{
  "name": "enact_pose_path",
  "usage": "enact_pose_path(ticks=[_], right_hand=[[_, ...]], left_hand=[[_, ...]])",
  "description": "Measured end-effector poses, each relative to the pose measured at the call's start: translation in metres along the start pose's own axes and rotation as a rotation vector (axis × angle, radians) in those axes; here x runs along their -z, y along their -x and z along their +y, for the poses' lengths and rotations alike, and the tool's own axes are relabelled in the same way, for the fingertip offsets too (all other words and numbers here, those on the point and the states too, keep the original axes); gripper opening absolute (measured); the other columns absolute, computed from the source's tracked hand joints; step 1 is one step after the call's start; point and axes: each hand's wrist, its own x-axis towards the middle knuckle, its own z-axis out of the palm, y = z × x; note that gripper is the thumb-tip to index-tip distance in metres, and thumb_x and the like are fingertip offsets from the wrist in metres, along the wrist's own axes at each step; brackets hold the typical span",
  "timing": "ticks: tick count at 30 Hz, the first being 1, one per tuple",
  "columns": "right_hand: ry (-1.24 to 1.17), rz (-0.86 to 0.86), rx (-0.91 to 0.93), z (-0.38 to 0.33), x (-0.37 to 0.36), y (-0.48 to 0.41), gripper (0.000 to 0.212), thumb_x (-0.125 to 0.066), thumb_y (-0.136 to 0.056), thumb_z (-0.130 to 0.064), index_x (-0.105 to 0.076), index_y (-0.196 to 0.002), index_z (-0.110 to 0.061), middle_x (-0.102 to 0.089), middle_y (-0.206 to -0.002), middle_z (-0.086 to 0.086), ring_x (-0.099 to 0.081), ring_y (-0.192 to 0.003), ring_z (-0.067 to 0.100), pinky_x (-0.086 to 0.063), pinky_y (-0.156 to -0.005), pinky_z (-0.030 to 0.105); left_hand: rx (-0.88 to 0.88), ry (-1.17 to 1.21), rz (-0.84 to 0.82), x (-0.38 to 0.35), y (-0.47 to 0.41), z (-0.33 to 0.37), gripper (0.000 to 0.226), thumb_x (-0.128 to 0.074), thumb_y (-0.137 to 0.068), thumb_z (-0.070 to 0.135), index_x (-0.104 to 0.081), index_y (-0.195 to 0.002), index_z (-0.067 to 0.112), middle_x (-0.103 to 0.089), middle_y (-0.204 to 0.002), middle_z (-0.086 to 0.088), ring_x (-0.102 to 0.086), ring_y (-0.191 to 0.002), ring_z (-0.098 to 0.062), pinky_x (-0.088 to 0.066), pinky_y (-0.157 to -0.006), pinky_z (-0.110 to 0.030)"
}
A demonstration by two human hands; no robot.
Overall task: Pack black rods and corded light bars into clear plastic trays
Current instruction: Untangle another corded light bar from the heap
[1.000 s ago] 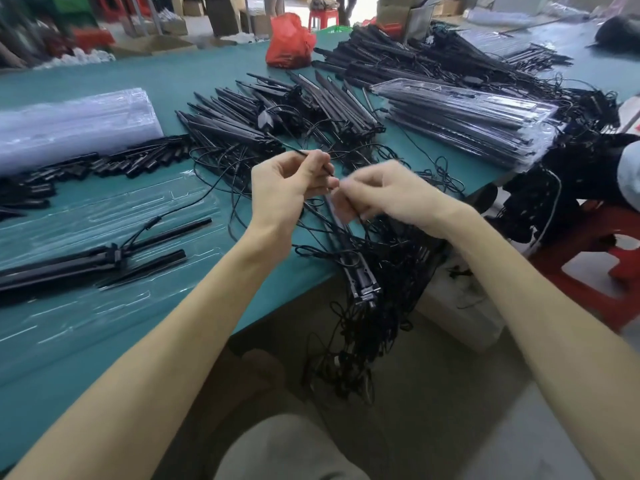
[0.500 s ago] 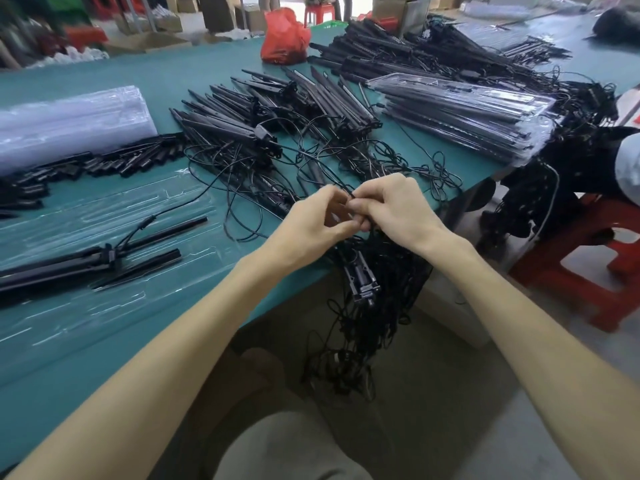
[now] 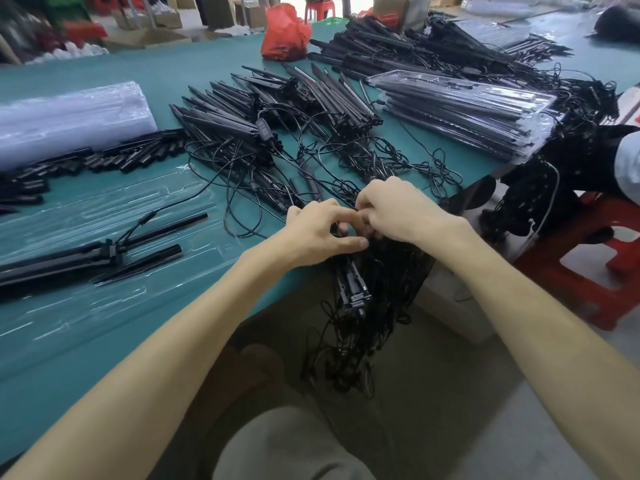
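The tangled bundle of thin black cords (image 3: 384,271) spills over the near edge of the teal surface (image 3: 173,67). A long black light bar with a bracket end (image 3: 353,289) hangs down within it, not in any tray. Both hands meet just above the bundle at that edge. The left hand (image 3: 320,233) has its fingers (image 3: 329,209) curled inward and its thumb stretched along the top of the cords. The right hand (image 3: 398,209) has its fingers curled tight, tips against the left's. Together they seem to pinch a strand of the bundle, though the strand itself is mostly hidden between them. I judge that a cord is being picked loose so that one bar can be lifted free.

To the left lies the open clear plastic tray (image 3: 86,206), holding a corded black light bar (image 3: 52,266) and slim black rods (image 3: 169,223). Beyond it are a heap of loose black light bars (image 3: 242,123) and, further right, a stack of filled clear trays (image 3: 467,109).

The main risk is a hard pull on a knotted strand, which would tighten the knot instead of opening it. Because the bundle's weight hangs off the edge, a freed bar could also slide down to the floor. Loops lying across the heap may snag neighbouring bars and drag them along, and a jerk could strain the cord where it joins its bar.
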Motion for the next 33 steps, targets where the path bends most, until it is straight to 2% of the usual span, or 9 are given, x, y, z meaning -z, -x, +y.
enact_pose_path(ticks=[3,6,11,18,22,25,28,31,33], right_hand=[[-0.077,-0.086,-0.011,0.001,0.004,-0.005,0.020,-0.058,-0.096,-0.016,-0.067,-0.079,-0.011,-0.072,-0.069,0.006,-0.072,-0.061,0.022,-0.062,-0.064,0.036],[-0.075,-0.051,-0.012,-0.001,0.001,-0.011,0.019,-0.059,-0.095,-0.016,-0.068,-0.080,-0.011,-0.069,-0.063,0.003,-0.069,-0.053,0.025,-0.059,-0.054,0.033],[-0.262,0.081,-0.035,0.005,-0.009,-0.015,0.021,-0.058,-0.095,-0.014,-0.068,-0.078,-0.009,-0.070,-0.065,0.006,-0.070,-0.055,0.021,-0.059,-0.053,0.034],[-0.513,0.181,-0.034,0.008,-0.012,-0.011,0.020,-0.056,-0.096,-0.007,-0.068,-0.083,0.000,-0.070,-0.068,0.016,-0.068,-0.054,0.026,-0.052,-0.046,0.022],[-0.569,0.212,0.015,0.003,-0.010,-0.011,0.018,-0.058,-0.096,-0.007,-0.069,-0.083,0.000,-0.070,-0.067,0.013,-0.067,-0.053,0.023,-0.055,-0.048,0.026],[-0.589,0.214,0.043,0.002,-0.010,-0.011,0.017,-0.059,-0.096,-0.007,-0.070,-0.084,-0.002,-0.071,-0.067,0.011,-0.067,-0.053,0.019,-0.057,-0.050,0.027],[-0.598,0.196,0.060,0.002,-0.010,-0.013,0.016,-0.060,-0.095,-0.006,-0.071,-0.084,-0.002,-0.071,-0.067,0.010,-0.065,-0.050,0.014,-0.055,-0.050,0.025],[-0.566,0.162,0.066,0.004,-0.012,-0.016,0.017,-0.061,-0.096,-0.007,-0.072,-0.083,-0.003,-0.072,-0.067,0.008,-0.063,-0.047,0.008,-0.053,-0.052,0.021],[-0.532,0.152,0.079,0.004,-0.014,-0.017,0.018,-0.062,-0.096,-0.008,-0.072,-0.082,-0.004,-0.072,-0.067,0.005,-0.059,-0.044,0.003,-0.049,-0.053,0.016]], left_hand=[[-0.006,-0.013,-0.068,0.005,-0.001,0.000,0.020,-0.066,-0.090,0.052,-0.070,-0.103,0.038,-0.055,-0.105,0.001,-0.050,-0.104,-0.017,-0.026,-0.091,-0.037],[-0.010,-0.003,-0.103,0.006,-0.002,-0.003,0.020,-0.065,-0.091,0.052,-0.070,-0.101,0.036,-0.056,-0.112,-0.001,-0.048,-0.110,-0.017,-0.028,-0.096,-0.040],[0.041,0.101,-0.019,0.001,0.000,-0.004,0.035,-0.070,-0.088,0.050,-0.062,-0.111,0.024,-0.064,-0.111,0.003,-0.054,-0.106,-0.016,-0.026,-0.093,-0.037],[0.010,-0.012,-0.060,0.000,-0.001,-0.003,0.024,-0.063,-0.091,0.054,-0.068,-0.111,0.041,-0.051,-0.102,0.006,-0.050,-0.105,-0.017,-0.025,-0.089,-0.037],[0.013,-0.047,-0.055,-0.001,-0.001,-0.002,0.030,-0.062,-0.091,0.057,-0.067,-0.116,0.042,-0.050,-0.101,0.007,-0.048,-0.104,-0.018,-0.028,-0.092,-0.039],[0.002,-0.017,-0.084,0.000,-0.002,-0.005,0.026,-0.062,-0.092,0.054,-0.067,-0.116,0.044,-0.047,-0.100,0.007,-0.045,-0.105,-0.019,-0.024,-0.089,-0.038],[0.002,0.038,-0.088,0.003,-0.003,-0.006,0.021,-0.067,-0.091,0.050,-0.070,-0.111,0.043,-0.047,-0.099,0.008,-0.045,-0.100,-0.014,-0.028,-0.096,-0.041],[0.040,0.134,-0.088,0.006,-0.003,-0.005,0.018,-0.075,-0.087,0.042,-0.077,-0.103,0.034,-0.053,-0.095,0.010,-0.047,-0.090,-0.005,-0.033,-0.106,-0.050],[0.081,0.166,-0.092,0.006,-0.004,-0.002,0.012,-0.077,-0.084,0.039,-0.078,-0.095,0.033,-0.061,-0.098,0.004,-0.052,-0.096,-0.010,-0.033,-0.108,-0.053]])
